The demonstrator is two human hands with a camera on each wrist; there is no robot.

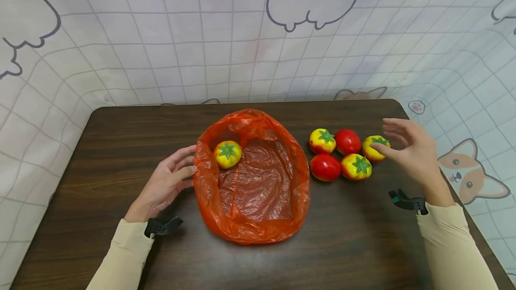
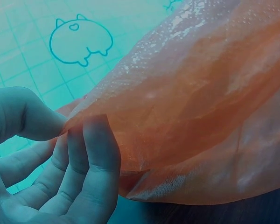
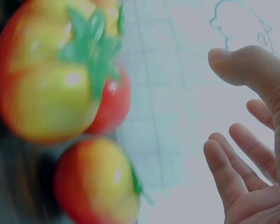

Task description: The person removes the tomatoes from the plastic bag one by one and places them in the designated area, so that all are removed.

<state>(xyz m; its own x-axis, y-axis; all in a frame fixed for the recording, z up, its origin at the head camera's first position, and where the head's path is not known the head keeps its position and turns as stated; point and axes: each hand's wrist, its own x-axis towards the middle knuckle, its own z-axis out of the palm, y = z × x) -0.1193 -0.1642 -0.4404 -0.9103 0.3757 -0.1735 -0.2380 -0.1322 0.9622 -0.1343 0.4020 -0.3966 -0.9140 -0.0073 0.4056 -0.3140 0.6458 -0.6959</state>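
A red plastic bag (image 1: 251, 232) sits on the table with its mouth spread wide, and one yellow-red toy tomato (image 1: 227, 154) with a green leaf top lies inside at the left. My left hand (image 1: 167, 182) is at the bag's left side; in the left wrist view, thumb and fingers pinch the edge of the bag (image 2: 191, 130). Several more toy tomatoes (image 1: 356, 167) form a cluster right of the bag. Beside the rightmost tomato (image 1: 372, 151) hovers my right hand (image 1: 411, 151), its thumb overlapping it. The right wrist view shows that hand's fingers (image 3: 224, 168) spread, holding nothing.
Two of the clustered tomatoes (image 1: 325, 167) show plain red sides. The dark wooden table (image 1: 338, 236) ends at a back edge, with a white grid-patterned cloth (image 1: 217, 48) behind it and at both sides. Each wrist wears a black strap (image 1: 163, 226).
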